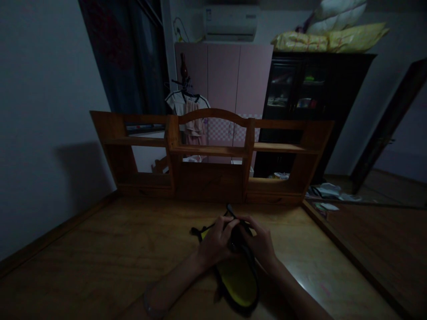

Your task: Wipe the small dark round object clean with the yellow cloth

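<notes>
Being held by both hands: a long, round-ended, yellow-green item (238,284) with thick black edging, at the near middle of the yellowish-brown wooden desk (133,240). Whether it is rested on the wood or held just above cannot be told. Its black far part is gripped between the bent fingers of the left hand (215,242) and right hand (259,243), fingertips brought close together. The desk is backed by a brown wooden shelf unit (210,178) with an arched top rail.
</notes>
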Available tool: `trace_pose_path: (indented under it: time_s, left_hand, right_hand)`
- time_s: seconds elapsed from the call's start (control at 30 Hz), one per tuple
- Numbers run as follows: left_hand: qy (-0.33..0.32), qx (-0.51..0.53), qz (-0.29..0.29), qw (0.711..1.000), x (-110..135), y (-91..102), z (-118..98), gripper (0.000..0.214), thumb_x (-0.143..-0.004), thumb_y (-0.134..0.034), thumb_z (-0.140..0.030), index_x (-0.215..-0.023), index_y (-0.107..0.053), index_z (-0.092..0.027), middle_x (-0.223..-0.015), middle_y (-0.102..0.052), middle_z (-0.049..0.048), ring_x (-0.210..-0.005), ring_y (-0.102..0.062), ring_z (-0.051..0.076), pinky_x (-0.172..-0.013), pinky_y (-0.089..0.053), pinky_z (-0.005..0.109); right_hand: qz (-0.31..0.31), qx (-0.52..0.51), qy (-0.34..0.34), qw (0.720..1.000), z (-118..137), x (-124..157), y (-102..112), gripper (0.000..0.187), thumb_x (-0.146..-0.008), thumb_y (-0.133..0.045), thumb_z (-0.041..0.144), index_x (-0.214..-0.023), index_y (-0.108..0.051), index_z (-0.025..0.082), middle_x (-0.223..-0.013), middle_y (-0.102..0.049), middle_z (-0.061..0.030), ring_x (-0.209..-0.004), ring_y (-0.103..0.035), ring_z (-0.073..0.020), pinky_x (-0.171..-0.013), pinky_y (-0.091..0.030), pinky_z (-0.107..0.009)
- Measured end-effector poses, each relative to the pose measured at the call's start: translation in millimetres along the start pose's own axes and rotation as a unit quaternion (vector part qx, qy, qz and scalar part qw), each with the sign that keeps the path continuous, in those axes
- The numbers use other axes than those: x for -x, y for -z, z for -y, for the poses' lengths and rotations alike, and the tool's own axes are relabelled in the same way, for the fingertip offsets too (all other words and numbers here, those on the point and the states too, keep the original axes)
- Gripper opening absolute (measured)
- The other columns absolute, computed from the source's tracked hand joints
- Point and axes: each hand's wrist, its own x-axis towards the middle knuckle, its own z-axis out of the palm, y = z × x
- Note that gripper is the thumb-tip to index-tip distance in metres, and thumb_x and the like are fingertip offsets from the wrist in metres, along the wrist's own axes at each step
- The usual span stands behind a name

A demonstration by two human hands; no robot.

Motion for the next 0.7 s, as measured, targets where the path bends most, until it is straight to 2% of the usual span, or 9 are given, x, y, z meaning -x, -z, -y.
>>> trace_pose_path:
  time_s: [0.33, 0.7]
  left_hand:
    - [-0.018, 0.003, -0.004, 1.000, -2.5, 3.0, -1.4, 0.084, -0.064, -0.078, -0.041, -0.133, -0.035, -0.017, -0.120, -0.044, 0.0137, -0.115, -0.047, 0.029, -0.097, -0.046, 0.044]
    - [-0.016, -0.010, -0.005, 1.000, 0.1, -0.7, 1.4, 0.082, -0.065, -0.076, -0.038, -0.134, -0.034, -0.019, -0.121, -0.042, 0.0141, -0.115, -0.046, 0.030, -0.095, -0.047, 0.044]
  right_hand:
    - [0.010, -0.003, -0.008, 1.000, 0.1, 0.1, 0.6, 0.021, -0.086, -0.057, 0.026, -0.105, -0.064, 0.027, -0.098, -0.070, -0.0010, -0.089, -0.067, -0.0195, -0.081, -0.053, -0.031]
    - [0.002, -0.016, -0.001, 1.000, -3.1, -0.8, -1.1, 0.019, -0.086, -0.057, 0.026, -0.103, -0.065, 0.028, -0.097, -0.070, -0.0006, -0.089, -0.067, -0.0191, -0.079, -0.052, -0.030]
